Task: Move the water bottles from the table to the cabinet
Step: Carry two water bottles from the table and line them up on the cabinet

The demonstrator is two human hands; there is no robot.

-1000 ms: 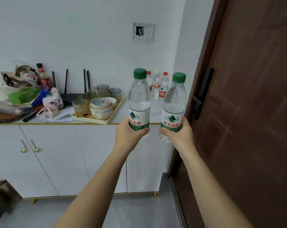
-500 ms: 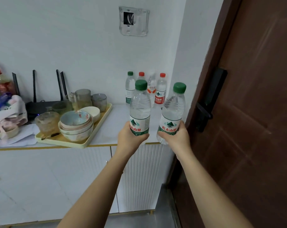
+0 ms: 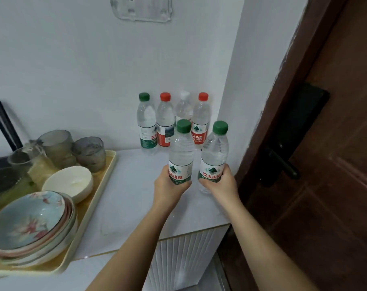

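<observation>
While upright, each bottle (image 3: 180, 152) fills curled fingers (image 3: 183, 182).

Plain white painted wall (image 3: 73, 59) fills upper left & centre, w/ clear plastic wall plate (image 3: 140, 9) at top. Dark brown wooden door (image 3: 336, 143) w/ black lever handle (image 3: 283, 162) takes right side. White ribbed-front cabinet (image 3: 184, 259) w/ glossy white top, lower centre. Light even, soft.

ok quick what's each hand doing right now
Left hand: closed around a green-capped water bottle.
Right hand: closed around the other green-capped bottle.
</observation>
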